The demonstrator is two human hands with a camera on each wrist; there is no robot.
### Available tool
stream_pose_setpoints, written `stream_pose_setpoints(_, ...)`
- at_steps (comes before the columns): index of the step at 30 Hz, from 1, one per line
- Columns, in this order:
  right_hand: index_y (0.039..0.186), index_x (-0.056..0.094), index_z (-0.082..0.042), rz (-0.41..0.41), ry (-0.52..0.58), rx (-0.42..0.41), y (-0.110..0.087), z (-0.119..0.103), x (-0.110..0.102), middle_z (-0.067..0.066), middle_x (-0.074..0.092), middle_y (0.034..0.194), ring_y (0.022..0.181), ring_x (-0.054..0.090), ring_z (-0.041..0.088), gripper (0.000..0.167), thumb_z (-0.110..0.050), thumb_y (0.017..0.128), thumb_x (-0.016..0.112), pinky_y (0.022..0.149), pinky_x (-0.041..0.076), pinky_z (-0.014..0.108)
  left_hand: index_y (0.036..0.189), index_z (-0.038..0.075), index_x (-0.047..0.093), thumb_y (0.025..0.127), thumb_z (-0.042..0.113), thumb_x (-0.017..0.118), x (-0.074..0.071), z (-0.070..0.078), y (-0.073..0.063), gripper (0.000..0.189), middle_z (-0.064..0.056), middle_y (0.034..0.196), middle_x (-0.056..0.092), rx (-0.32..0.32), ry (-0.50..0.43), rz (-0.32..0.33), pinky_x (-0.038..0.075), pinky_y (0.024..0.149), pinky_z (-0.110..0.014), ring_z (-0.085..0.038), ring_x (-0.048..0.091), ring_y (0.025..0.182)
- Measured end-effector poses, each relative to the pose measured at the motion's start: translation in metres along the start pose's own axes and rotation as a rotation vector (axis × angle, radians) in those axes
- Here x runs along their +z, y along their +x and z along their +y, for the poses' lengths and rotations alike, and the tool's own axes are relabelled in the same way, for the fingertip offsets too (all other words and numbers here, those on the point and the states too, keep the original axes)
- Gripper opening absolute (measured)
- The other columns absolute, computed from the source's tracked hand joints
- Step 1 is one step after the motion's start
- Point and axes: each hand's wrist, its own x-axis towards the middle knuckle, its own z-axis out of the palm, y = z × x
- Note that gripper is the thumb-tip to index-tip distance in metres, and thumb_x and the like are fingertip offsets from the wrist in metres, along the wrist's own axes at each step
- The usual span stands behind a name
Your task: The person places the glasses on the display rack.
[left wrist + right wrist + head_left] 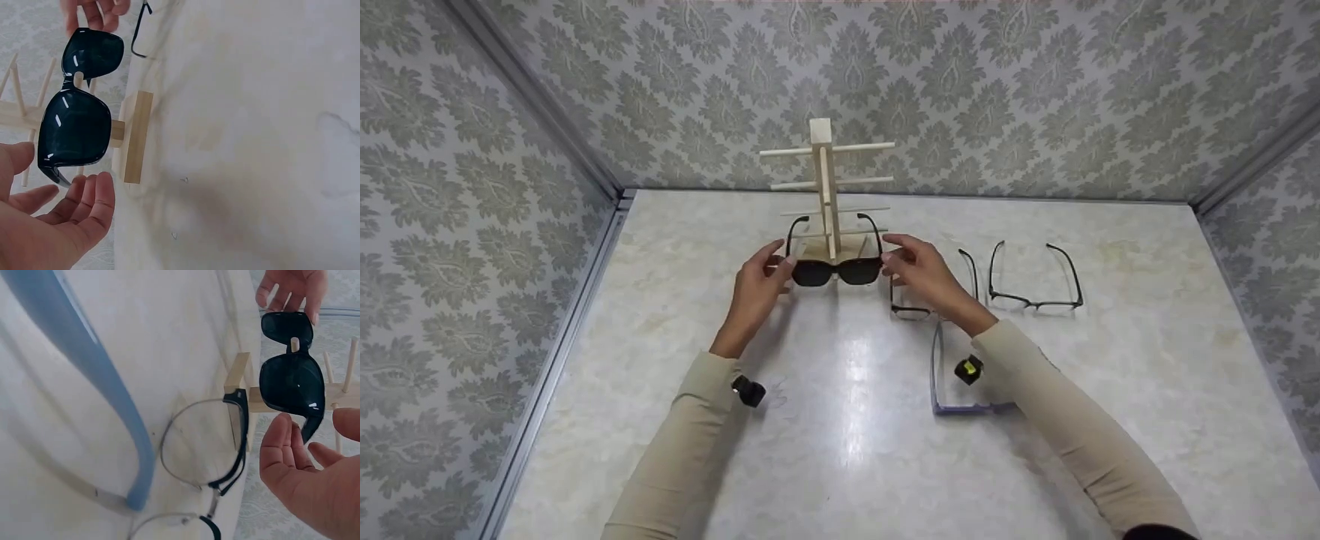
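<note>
Black sunglasses (859, 271) sit on the low front of a wooden display stand (820, 132), lenses facing me. A peg tip pokes out under their bridge in both wrist views. My left hand (757, 289) is at the left hinge, fingertips right by the temple and thumb apart from the lens (76, 129). At the other hinge, my right hand (926, 274) has its fingers below the frame and its thumb spread away from the temple, as the right wrist view shows. Both hands have loosely bent fingers around the ends of the sunglasses.
Dark-framed eyeglasses (1035, 304) lie open on the marbled table (660, 450) at the right. Another pair (911, 312) is partly hidden under my right forearm. Blue-framed glasses (971, 409) lie nearer me. Higher bare pegs (866, 147) stick out sideways; patterned walls (855, 67) enclose the table.
</note>
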Motion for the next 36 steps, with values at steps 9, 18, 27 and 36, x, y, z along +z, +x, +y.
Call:
stream_pose_setpoints(9,0.157,0.053,0.006,0.001,-0.08,-0.021,-0.021,-0.007,-0.022,0.031,0.066,0.136,0.118,0.07,0.042,0.05,-0.019,0.115,0.061,0.094,0.064,0.041,0.148,-0.005,0.059,0.114,0.024,0.063,-0.016,-0.005,-0.014,0.045,-0.021,0.128,0.068,0.002,0.088,0.042,0.066,0.088,-0.043,-0.032,0.069,0.113)
stream_pose_setpoints(18,0.153,0.059,0.005,0.003,-0.143,-0.055,-0.048,-0.007,-0.039,0.024,0.068,0.135,0.118,0.071,0.037,0.045,-0.02,0.115,0.061,0.098,0.062,0.05,0.135,-0.004,0.067,0.113,0.025,0.066,-0.016,0.002,-0.032,0.036,-0.017,0.128,0.069,0.046,0.097,0.048,0.065,0.087,-0.037,-0.03,0.069,0.115)
stream_pose_setpoints(27,0.152,0.061,0.003,0.017,-0.119,-0.057,-0.075,-0.003,-0.055,0.02,0.069,0.138,0.12,0.069,0.037,0.043,-0.02,0.116,0.062,0.099,0.062,0.041,0.13,-0.002,0.07,0.111,0.022,0.068,-0.011,0.009,-0.05,0.03,-0.014,0.12,0.072,0.102,0.073,0.029,0.062,0.08,-0.025,-0.027,0.071,0.111)
stream_pose_setpoints(36,0.15,0.062,0.003,0.039,-0.104,-0.032,-0.1,0.002,-0.069,0.019,0.07,0.138,0.123,0.068,0.039,0.04,-0.017,0.115,0.062,0.1,0.062,0.038,0.134,0.001,0.07,0.111,0.021,0.069,0.002,0.008,-0.064,0.031,-0.011,0.121,0.073,0.111,0.086,-0.016,0.06,0.085,-0.034,-0.026,0.07,0.113)
